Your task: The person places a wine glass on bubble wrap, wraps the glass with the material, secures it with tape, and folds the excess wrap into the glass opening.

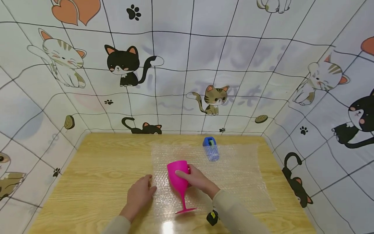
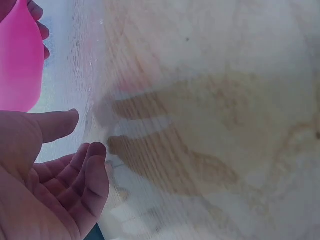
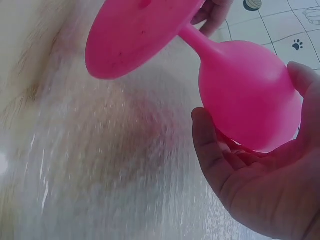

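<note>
My right hand (image 1: pixel 198 178) grips a bright pink goblet (image 1: pixel 179 182) by its bowl, thumb on the near side and fingers round the back. The goblet leans slightly, its stem and round foot pointing toward me, over a sheet of clear bubble wrap (image 1: pixel 233 182). In the right wrist view the underside of the goblet's foot (image 3: pixel 135 40) shows. To the left, my left hand (image 1: pixel 141 192) is at the left edge of the wrap. Its fingers (image 2: pixel 95 175) bend loosely in the left wrist view, with a gap to the thumb and nothing between them.
A blue tape dispenser (image 1: pixel 211 149) stands at the back, its near part seen through the wrap. By my right sleeve lies a small black object with a yellow mark (image 1: pixel 212 217). Cat-patterned sheeting (image 1: pixel 172 81) encloses the wooden table (image 1: pixel 111 162) at the back and sides.
</note>
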The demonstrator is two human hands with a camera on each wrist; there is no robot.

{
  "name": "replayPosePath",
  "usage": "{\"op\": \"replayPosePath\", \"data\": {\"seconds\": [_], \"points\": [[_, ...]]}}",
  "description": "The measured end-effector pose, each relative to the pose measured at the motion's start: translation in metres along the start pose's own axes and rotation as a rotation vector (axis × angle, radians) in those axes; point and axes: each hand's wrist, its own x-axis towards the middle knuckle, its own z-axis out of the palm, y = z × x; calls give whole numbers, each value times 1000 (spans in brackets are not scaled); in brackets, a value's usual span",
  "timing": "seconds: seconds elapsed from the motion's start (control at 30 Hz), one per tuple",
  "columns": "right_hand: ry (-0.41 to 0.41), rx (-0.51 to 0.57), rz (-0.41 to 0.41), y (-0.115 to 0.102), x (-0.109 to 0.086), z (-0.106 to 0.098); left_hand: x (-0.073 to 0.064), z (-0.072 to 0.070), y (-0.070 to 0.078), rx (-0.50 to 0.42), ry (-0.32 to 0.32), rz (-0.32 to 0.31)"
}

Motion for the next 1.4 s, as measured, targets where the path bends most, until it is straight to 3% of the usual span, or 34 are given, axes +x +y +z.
{"op": "replayPosePath", "data": {"seconds": [0.37, 0.63, 1.03, 1.4], "points": [[15, -43, 12, -2, 9, 17, 9, -3, 3, -54, -18, -26], [49, -113, 28, -6, 15, 30, 15, -1, 2, -72, 11, -5], [82, -138, 57, -3, 19, 42, 13, -2, 3, -158, 3, -15], [107, -201, 77, -2, 20, 45, 13, -3, -1, -119, -16, -49]]}}
